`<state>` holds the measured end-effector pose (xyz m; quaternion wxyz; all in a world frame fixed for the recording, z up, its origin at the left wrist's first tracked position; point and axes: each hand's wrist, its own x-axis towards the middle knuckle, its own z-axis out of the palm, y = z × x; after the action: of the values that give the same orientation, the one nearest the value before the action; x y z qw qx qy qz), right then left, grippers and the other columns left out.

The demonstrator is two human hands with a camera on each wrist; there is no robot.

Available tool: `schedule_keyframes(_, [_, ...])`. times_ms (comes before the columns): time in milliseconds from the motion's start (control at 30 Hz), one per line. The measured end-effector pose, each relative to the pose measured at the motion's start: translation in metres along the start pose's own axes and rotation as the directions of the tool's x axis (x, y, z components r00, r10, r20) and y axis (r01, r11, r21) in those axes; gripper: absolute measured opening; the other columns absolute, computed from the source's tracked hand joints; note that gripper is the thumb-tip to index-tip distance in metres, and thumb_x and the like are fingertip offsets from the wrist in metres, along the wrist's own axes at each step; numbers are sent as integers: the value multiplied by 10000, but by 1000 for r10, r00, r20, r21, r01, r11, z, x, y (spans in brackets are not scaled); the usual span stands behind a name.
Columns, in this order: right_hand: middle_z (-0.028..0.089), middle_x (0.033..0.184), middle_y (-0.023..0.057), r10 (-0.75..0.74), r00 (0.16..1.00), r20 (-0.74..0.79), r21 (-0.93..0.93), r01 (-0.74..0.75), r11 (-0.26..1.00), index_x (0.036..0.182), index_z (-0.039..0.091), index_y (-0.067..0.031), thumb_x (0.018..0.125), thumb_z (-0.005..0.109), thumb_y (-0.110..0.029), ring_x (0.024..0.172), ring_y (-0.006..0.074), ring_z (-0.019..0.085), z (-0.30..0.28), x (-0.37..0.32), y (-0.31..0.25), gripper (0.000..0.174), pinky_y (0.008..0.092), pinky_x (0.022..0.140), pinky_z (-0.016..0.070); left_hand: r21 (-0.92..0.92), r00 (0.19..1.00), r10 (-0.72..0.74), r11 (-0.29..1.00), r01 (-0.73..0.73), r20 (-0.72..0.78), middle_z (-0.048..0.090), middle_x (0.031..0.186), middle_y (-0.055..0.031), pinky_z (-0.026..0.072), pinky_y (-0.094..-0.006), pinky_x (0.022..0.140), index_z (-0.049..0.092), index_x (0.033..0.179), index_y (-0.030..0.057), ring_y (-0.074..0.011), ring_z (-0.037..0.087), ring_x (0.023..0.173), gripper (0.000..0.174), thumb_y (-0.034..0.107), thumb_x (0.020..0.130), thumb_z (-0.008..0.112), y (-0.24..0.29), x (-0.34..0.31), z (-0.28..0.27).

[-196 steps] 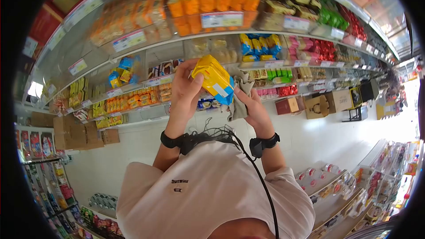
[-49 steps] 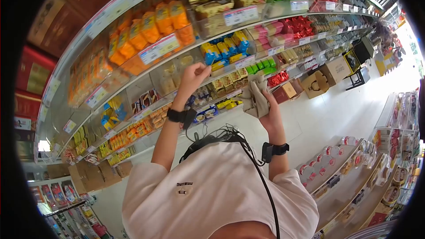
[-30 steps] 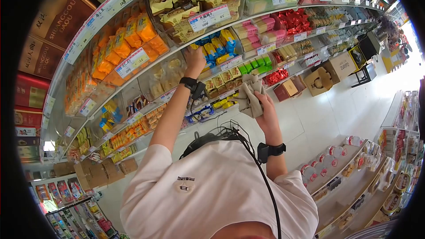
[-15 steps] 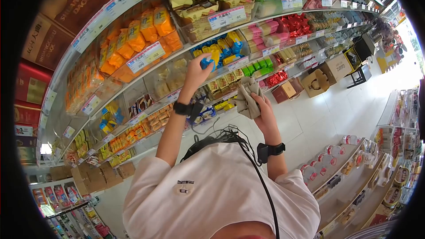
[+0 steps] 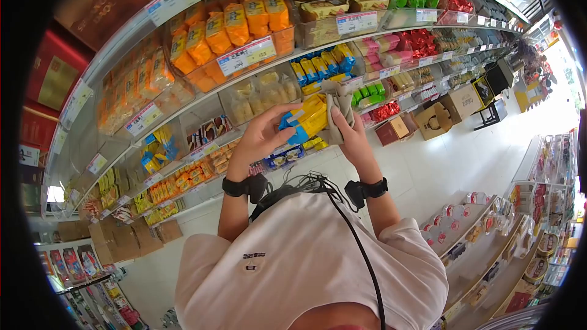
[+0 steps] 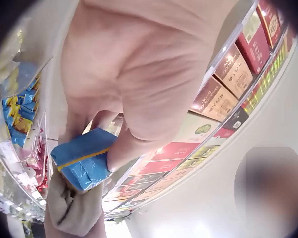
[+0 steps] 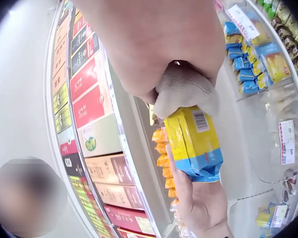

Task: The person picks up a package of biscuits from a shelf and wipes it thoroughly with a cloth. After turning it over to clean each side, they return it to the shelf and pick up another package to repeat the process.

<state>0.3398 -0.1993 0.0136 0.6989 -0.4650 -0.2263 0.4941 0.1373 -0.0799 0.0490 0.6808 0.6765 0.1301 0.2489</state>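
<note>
In front of the chest, my left hand [image 5: 260, 137] holds a yellow and blue snack packet [image 5: 314, 115] by its blue end, between thumb and fingers. My right hand [image 5: 353, 134] grips a crumpled grey-beige cloth [image 5: 335, 123] against the packet's yellow end. From the left wrist, the packet's blue end [image 6: 87, 156] shows under the palm, with the cloth [image 6: 77, 210] just beyond it. The right wrist view has the cloth [image 7: 186, 91] bunched beneath the right hand [image 7: 164, 44], over the yellow side with a barcode [image 7: 200, 120].
Tiered shelves hold clear bins of packets; matching yellow-blue ones [image 5: 323, 67] lie in a bin behind the hands. Orange packets [image 5: 235, 23] fill a bin above left. Cardboard boxes [image 5: 461, 102] stand on the floor at right. A black cable [image 5: 361, 238] runs down over the shirt.
My left hand reached into the yellow-blue bin, lifted a packet out and brought it back to the chest. The right hand, still holding the cloth, has moved in to meet it.
</note>
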Motion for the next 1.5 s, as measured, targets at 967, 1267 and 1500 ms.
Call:
schedule_keyframes(967, [584,966,248,-436,837,332,-740,517,429,1083,486,30,871,625,-14,891,443,581,30,-3,1,258,431,741,473,743,984,177,659,-115,-4,597,1218,-140,451,-417,1017,588,1312,44,-344,568,1148,621,140,741,813,14,-9,-5])
schedule_keyframes(1267, [638,1119,54,-428,900,-75,-318,385,866,1248,579,3,1023,556,-176,962,101,570,47,-2,-4,289,271,823,486,658,938,210,752,24,-274,666,1043,-181,522,-396,855,625,1193,1,-340,643,962,527,177,742,832,-2,-10,-21])
schedule_keyframes(1500, [633,1032,182,-433,782,448,-610,621,491,1143,592,41,875,610,-87,852,342,617,74,11,-9,298,360,785,494,782,980,-31,598,174,-195,687,1029,-202,533,-382,833,644,1164,-14,-360,668,918,531,209,722,837,12,-9,-1])
